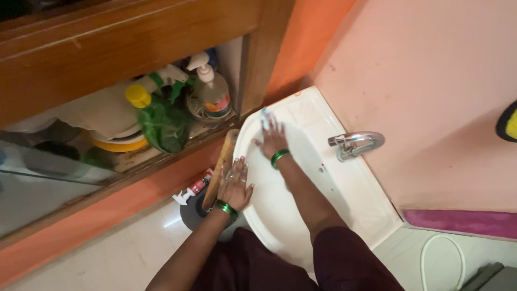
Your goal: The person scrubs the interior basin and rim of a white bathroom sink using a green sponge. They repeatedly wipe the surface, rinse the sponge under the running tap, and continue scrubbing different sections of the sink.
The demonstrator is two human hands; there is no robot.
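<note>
white porcelain fills the middle of my view: the sink [323, 199] juts out from a peach wall, and both my hands are on it. my right hand [272, 139] lies flat inside the basin near its far rim, fingers spread and pressing on the white surface, gripping nothing. my left hand [235, 186] rests open on the left rim of the sink, palm down, fingers splayed, also holding nothing. each wrist wears green bangles [280, 157].

just beside my left hand a wooden handle [221, 167] leans against the outside of the sink, running down toward the floor. at its foot lies a small spray bottle [193, 189] with a red label, on its side. the chrome tap [355, 143] sits on the right edge of the sink, its spout pointing over the basin, well apart from my right hand.

to the left, a wooden shelf holds a green bottle with a yellow cap [156, 118] and a pump bottle [211, 89]. a white hose [441, 253] curls on the floor at lower right.
</note>
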